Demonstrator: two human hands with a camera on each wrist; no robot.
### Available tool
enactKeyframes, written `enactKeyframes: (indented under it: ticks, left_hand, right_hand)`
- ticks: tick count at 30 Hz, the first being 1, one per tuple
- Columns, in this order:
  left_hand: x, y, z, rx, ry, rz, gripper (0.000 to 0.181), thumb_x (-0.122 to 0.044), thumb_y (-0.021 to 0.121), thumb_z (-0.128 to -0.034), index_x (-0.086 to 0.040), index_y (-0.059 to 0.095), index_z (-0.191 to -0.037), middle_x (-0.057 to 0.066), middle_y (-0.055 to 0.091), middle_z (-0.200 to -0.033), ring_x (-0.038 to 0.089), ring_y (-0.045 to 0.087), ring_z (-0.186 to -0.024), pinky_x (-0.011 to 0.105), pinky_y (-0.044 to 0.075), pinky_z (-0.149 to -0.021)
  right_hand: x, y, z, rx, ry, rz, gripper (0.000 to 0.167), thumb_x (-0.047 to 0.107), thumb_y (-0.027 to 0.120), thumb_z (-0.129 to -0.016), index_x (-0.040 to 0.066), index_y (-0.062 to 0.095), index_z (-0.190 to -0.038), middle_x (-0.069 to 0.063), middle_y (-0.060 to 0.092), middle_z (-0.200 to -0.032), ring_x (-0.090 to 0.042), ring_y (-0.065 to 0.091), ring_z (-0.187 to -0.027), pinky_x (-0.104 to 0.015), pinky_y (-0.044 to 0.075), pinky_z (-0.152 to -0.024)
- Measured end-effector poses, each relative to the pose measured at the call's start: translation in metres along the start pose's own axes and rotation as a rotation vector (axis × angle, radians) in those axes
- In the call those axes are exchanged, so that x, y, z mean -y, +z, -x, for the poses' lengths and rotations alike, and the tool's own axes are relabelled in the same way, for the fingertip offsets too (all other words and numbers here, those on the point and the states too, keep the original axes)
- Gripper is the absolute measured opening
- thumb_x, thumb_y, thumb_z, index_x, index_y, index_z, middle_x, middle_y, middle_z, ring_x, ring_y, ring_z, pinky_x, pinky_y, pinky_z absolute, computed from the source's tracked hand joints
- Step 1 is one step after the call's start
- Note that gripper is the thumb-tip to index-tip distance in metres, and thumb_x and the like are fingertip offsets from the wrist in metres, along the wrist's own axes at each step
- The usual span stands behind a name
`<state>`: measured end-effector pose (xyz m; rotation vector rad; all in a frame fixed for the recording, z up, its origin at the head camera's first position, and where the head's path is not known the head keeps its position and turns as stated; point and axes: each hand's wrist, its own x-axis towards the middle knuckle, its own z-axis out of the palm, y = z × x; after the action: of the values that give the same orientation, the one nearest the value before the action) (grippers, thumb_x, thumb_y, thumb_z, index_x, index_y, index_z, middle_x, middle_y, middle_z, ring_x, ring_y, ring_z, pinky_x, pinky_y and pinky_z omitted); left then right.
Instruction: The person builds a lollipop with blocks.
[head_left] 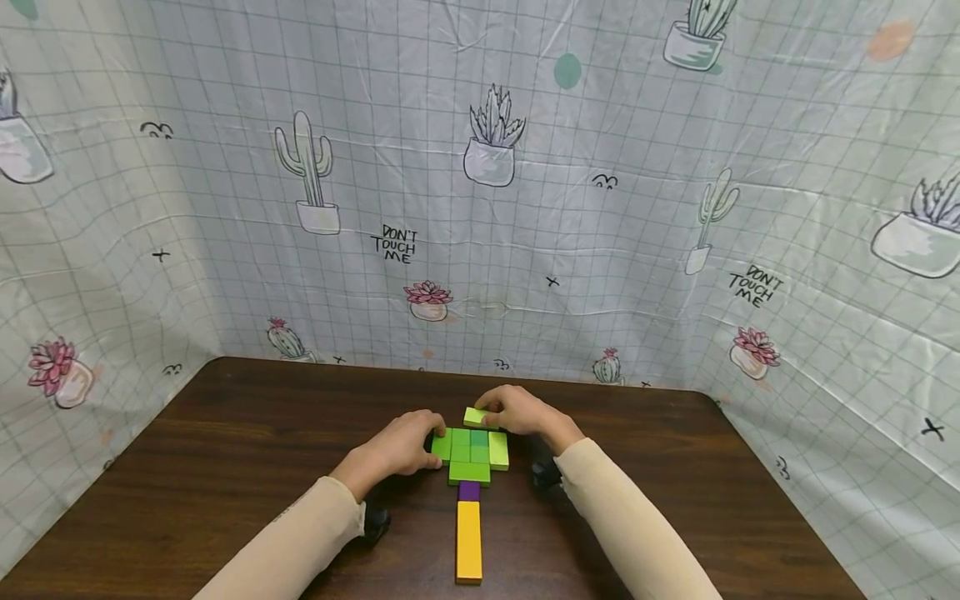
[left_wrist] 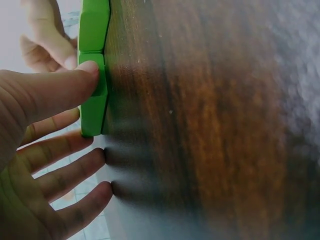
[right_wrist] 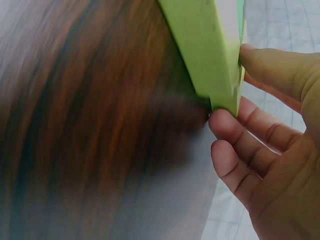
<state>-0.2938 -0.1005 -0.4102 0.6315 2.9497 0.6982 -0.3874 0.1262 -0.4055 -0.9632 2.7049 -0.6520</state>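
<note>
My left hand (head_left: 397, 446) is at the left side of a flat arrangement of blocks. Its thumb and forefinger hold the ends of a green block (head_left: 442, 448), while the other fingers spread out, as the left wrist view shows. At the arrangement's far edge my right hand (head_left: 523, 411) pinches a light green block (head_left: 473, 416) between thumb and fingers. Smaller green blocks (head_left: 461, 450) fill the middle, with another light green block (head_left: 498, 452) on their right. A wide green block (head_left: 469, 472) lies below them, followed by a purple block (head_left: 469, 492) and a long yellow block (head_left: 468, 542).
The blocks lie on a dark brown wooden table (head_left: 262, 467). Behind it and along both sides hangs a pale gridded cloth (head_left: 420, 183) printed with potted cacti. Dark wrist-worn devices sit under both forearms, close to the tabletop.
</note>
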Motion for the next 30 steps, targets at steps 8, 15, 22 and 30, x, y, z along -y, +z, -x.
enactKeyframes:
  ticks: [8, 15, 22, 30]
  left_hand:
    - [0.001, -0.001, 0.0, 0.003, 0.009, -0.002, 0.039, -0.023, 0.079, -0.0806, -0.009, 0.062, -0.113, 0.009, 0.058, -0.116, 0.026, 0.055, -0.104, 0.043, 0.046, -0.09]
    - [0.001, -0.001, 0.0, 0.003, 0.006, -0.002, 0.039, -0.023, 0.079, -0.0804, -0.009, 0.062, -0.112, 0.009, 0.058, -0.115, 0.026, 0.056, -0.103, 0.043, 0.047, -0.089]
    - [0.002, 0.0, 0.0, -0.003, 0.004, 0.003, 0.039, -0.022, 0.079, -0.0796, -0.008, 0.062, -0.112, 0.009, 0.058, -0.114, 0.025, 0.055, -0.1, 0.042, 0.047, -0.089]
    - [0.001, -0.001, 0.0, -0.005, 0.008, 0.006, 0.039, -0.022, 0.079, -0.0795, -0.008, 0.063, -0.111, 0.009, 0.058, -0.113, 0.025, 0.055, -0.099, 0.043, 0.047, -0.088]
  right_hand:
    - [0.01, 0.006, -0.006, 0.019, -0.012, -0.021, 0.03, 0.018, 0.062, -0.094, 0.011, 0.065, -0.123, -0.003, 0.065, -0.113, -0.011, 0.058, -0.086, -0.028, 0.049, -0.072]
    - [0.013, 0.006, -0.006, 0.028, -0.025, -0.015, 0.029, 0.017, 0.061, -0.095, 0.011, 0.065, -0.123, -0.003, 0.064, -0.117, -0.012, 0.058, -0.092, -0.029, 0.049, -0.075]
    - [0.015, 0.006, -0.004, 0.025, -0.038, -0.026, 0.028, 0.016, 0.061, -0.095, 0.01, 0.065, -0.122, -0.004, 0.065, -0.116, -0.013, 0.059, -0.093, -0.031, 0.05, -0.077]
    - [0.014, 0.007, -0.004, 0.026, -0.036, -0.036, 0.027, 0.016, 0.061, -0.094, 0.011, 0.066, -0.12, -0.003, 0.065, -0.116, -0.013, 0.058, -0.094, -0.031, 0.049, -0.077]
